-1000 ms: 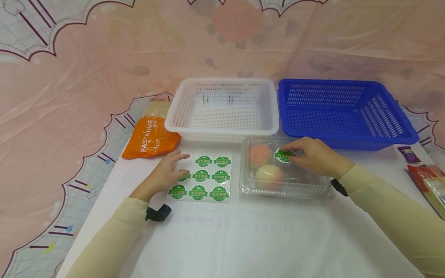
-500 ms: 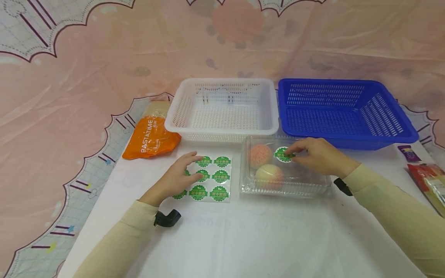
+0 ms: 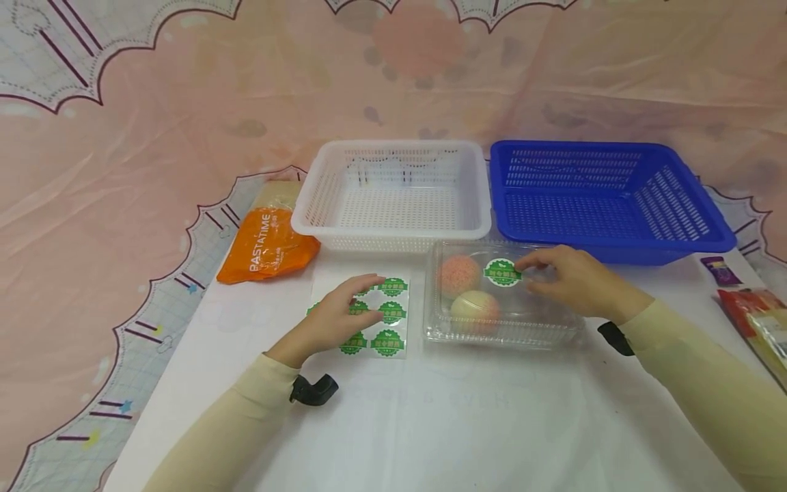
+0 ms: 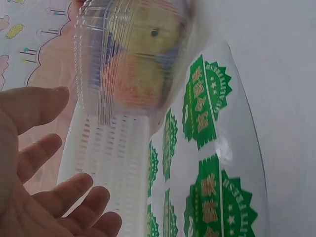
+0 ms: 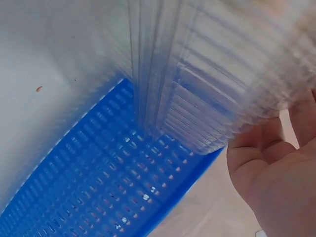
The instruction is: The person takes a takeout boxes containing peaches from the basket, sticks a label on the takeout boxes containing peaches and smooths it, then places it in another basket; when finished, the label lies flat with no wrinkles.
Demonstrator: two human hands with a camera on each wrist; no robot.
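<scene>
A clear plastic clamshell box (image 3: 541,328) with a ribbed rim stands on the table. Inside it are a pink fruit (image 3: 460,275) and a pale yellow-pink fruit (image 3: 476,311), both round. One round green-and-white sticker (image 3: 501,272) lies flat on its lid. My right hand (image 3: 581,287) is over the lid with loosely bent fingers, the index fingertip at the sticker's right edge. Over a white sticker sheet (image 3: 399,355), my left hand (image 3: 335,318) spreads its fingers and holds nothing; it covers part of the green stickers. The left wrist view shows that hand's relaxed fingers (image 4: 74,190).
Behind the box are a white plastic basket (image 3: 393,239) and a blue plastic basket (image 3: 621,253). An orange bag (image 3: 267,242) lies at the left. On the right are a small purple packet (image 3: 722,272) and a red-and-yellow packet (image 3: 756,321).
My right hand has drawn back to the right from the sticker, which stays on the lid. My left hand has moved rightward across the sticker sheet toward the box.
</scene>
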